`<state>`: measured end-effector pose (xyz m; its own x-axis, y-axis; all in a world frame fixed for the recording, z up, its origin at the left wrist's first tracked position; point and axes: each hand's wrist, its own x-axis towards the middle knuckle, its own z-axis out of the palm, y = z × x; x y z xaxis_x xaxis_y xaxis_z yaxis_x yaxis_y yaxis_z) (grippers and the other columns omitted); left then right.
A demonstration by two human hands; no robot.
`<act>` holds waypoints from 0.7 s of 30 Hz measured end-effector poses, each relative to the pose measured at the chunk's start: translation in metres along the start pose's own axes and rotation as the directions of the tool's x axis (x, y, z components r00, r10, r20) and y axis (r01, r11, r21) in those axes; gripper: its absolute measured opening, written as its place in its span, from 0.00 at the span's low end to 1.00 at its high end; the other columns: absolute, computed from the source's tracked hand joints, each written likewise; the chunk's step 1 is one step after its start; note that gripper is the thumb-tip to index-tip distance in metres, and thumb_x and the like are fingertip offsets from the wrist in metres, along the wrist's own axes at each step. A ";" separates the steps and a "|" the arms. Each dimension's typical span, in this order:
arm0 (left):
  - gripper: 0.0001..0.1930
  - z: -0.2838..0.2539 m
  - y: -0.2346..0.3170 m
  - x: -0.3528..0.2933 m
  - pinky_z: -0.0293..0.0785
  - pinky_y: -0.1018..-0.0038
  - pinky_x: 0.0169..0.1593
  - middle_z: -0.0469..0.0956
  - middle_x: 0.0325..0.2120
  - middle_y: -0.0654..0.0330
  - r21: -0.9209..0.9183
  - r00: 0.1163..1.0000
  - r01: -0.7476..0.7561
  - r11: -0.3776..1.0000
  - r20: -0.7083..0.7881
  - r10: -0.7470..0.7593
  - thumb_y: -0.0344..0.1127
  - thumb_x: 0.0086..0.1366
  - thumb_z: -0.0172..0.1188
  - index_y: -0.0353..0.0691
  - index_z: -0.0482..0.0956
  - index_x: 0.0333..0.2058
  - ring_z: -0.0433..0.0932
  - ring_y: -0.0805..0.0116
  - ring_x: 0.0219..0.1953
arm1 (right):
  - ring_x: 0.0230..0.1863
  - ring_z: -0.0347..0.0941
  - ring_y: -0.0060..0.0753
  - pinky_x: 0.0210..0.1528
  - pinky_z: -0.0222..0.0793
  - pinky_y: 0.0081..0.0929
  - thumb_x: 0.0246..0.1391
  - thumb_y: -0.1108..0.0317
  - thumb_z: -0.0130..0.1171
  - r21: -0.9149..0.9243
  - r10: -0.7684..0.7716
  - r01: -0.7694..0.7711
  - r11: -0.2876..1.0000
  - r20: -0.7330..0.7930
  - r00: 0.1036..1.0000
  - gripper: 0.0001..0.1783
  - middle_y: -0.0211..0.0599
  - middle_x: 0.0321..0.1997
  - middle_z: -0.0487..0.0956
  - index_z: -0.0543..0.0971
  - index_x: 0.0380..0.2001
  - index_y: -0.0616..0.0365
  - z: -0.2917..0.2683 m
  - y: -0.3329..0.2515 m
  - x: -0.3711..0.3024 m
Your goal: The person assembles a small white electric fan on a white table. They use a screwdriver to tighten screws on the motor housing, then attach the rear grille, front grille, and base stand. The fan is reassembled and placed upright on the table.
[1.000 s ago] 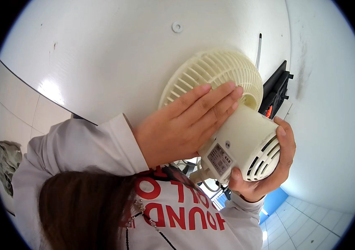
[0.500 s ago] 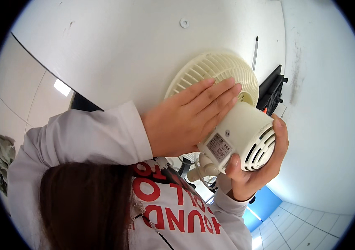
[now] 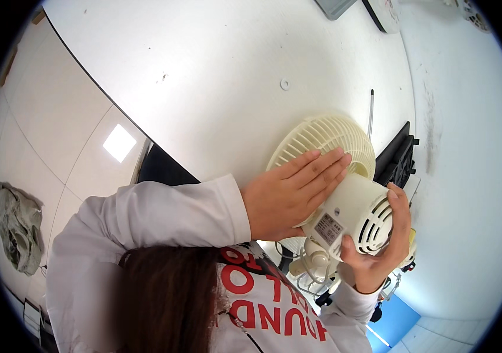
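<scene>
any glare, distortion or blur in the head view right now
In the head view, a bright patch glares on the tiled floor; the white table's edge bows, with black corners around; the dark hair blurs along its left side; the fan grille's ribs look fairly sharp.

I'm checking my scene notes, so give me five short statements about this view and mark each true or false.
1. The right hand grips the cream housing at its slotted end. True.
2. The left hand is clenched in a fist. False: its fingers are stretched out, close together, over the ribbed grille.
3. The white ring lies inside the grille. False: it lies on the table, apart from the grille.
4. A label sits on the side of the housing. True.
5. Both sleeves are black. False: they are whitish.
</scene>
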<state>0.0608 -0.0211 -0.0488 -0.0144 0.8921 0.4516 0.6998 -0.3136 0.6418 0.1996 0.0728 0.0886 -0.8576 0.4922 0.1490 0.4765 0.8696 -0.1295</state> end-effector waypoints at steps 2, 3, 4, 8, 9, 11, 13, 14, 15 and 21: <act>0.53 -0.003 0.000 0.001 0.44 0.61 0.69 0.52 0.66 0.46 -0.033 1.000 0.012 0.999 0.020 -0.012 0.59 0.44 0.65 0.27 0.56 0.61 0.48 0.54 0.69 | 0.50 0.73 0.52 0.51 0.69 0.38 0.35 0.51 0.71 0.003 0.087 -0.087 0.996 -0.009 0.996 0.43 0.56 0.52 0.73 0.71 0.52 0.66 0.002 -0.009 0.000; 0.53 -0.004 -0.001 0.001 0.45 0.61 0.68 0.52 0.66 0.46 -0.050 0.999 0.019 0.999 0.031 -0.017 0.59 0.44 0.65 0.27 0.56 0.61 0.48 0.53 0.69 | 0.50 0.74 0.52 0.51 0.70 0.38 0.35 0.51 0.71 0.011 0.114 -0.113 0.993 -0.028 0.993 0.42 0.56 0.52 0.73 0.71 0.52 0.66 0.004 -0.011 -0.001; 0.53 -0.005 -0.001 0.000 0.45 0.61 0.68 0.51 0.66 0.47 -0.051 0.999 0.026 0.998 0.046 -0.024 0.59 0.44 0.65 0.27 0.56 0.61 0.48 0.53 0.69 | 0.49 0.74 0.52 0.50 0.70 0.38 0.35 0.52 0.70 0.019 0.141 -0.140 0.990 -0.046 0.989 0.42 0.55 0.53 0.72 0.71 0.52 0.66 0.006 -0.012 -0.002; 0.54 -0.007 -0.002 0.003 0.47 0.60 0.68 0.51 0.66 0.47 -0.069 0.997 0.038 0.997 0.071 -0.033 0.57 0.43 0.67 0.26 0.55 0.62 0.47 0.51 0.69 | 0.55 0.70 0.51 0.55 0.65 0.39 0.37 0.53 0.70 0.064 0.182 -0.178 0.982 -0.056 0.982 0.43 0.54 0.56 0.70 0.69 0.55 0.65 0.010 -0.014 -0.002; 0.54 -0.007 -0.002 0.003 0.47 0.60 0.68 0.51 0.66 0.47 -0.073 0.997 0.034 0.997 0.071 -0.029 0.57 0.43 0.68 0.26 0.54 0.62 0.47 0.50 0.69 | 0.56 0.68 0.51 0.57 0.63 0.39 0.37 0.53 0.70 0.081 0.182 -0.177 0.981 -0.061 0.981 0.43 0.55 0.57 0.70 0.68 0.56 0.65 0.010 -0.012 -0.003; 0.54 -0.004 0.000 0.001 0.47 0.60 0.68 0.51 0.66 0.48 -0.100 0.999 0.033 0.994 0.037 -0.030 0.55 0.43 0.69 0.27 0.53 0.62 0.47 0.51 0.69 | 0.56 0.66 0.48 0.58 0.60 0.38 0.34 0.49 0.71 0.204 0.227 -0.214 0.955 -0.039 0.973 0.48 0.51 0.55 0.69 0.67 0.57 0.65 0.009 -0.006 -0.008; 0.55 -0.006 0.002 0.001 0.47 0.60 0.68 0.51 0.66 0.48 -0.107 1.000 0.014 0.994 0.025 -0.012 0.54 0.43 0.69 0.28 0.52 0.63 0.47 0.51 0.69 | 0.54 0.66 0.46 0.57 0.60 0.38 0.32 0.46 0.72 0.316 0.286 -0.268 0.910 -0.013 0.958 0.50 0.49 0.53 0.68 0.67 0.57 0.65 0.006 -0.002 -0.009; 0.55 -0.007 0.001 0.002 0.47 0.60 0.68 0.52 0.66 0.48 -0.108 1.000 -0.005 0.994 0.029 0.008 0.53 0.43 0.69 0.29 0.52 0.63 0.48 0.52 0.69 | 0.52 0.66 0.44 0.56 0.60 0.37 0.29 0.43 0.73 0.314 0.272 -0.259 0.913 0.003 0.962 0.54 0.46 0.51 0.67 0.66 0.56 0.66 0.003 0.004 -0.010; 0.55 -0.008 0.001 0.004 0.47 0.60 0.68 0.52 0.65 0.48 -0.110 0.999 -0.023 0.994 0.032 0.027 0.53 0.43 0.70 0.30 0.51 0.63 0.48 0.52 0.69 | 0.52 0.65 0.44 0.57 0.60 0.37 0.29 0.43 0.73 0.338 0.253 -0.245 0.909 0.024 0.967 0.53 0.46 0.51 0.67 0.66 0.56 0.66 -0.001 0.008 -0.009; 0.55 -0.012 0.012 0.005 0.48 0.60 0.68 0.54 0.64 0.47 0.017 0.999 0.033 0.999 0.015 -0.034 0.47 0.41 0.72 0.32 0.51 0.64 0.50 0.52 0.68 | 0.50 0.69 0.35 0.54 0.63 0.30 0.40 0.58 0.67 0.501 0.185 -0.211 0.839 0.102 0.977 0.37 0.45 0.50 0.71 0.68 0.52 0.66 -0.002 0.011 0.004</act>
<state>0.0611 -0.0244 -0.0315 -0.0271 0.9070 0.4202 0.7111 -0.2780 0.6458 0.2019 0.0850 0.0901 -0.7698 0.6380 0.0217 0.4843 0.6059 -0.6312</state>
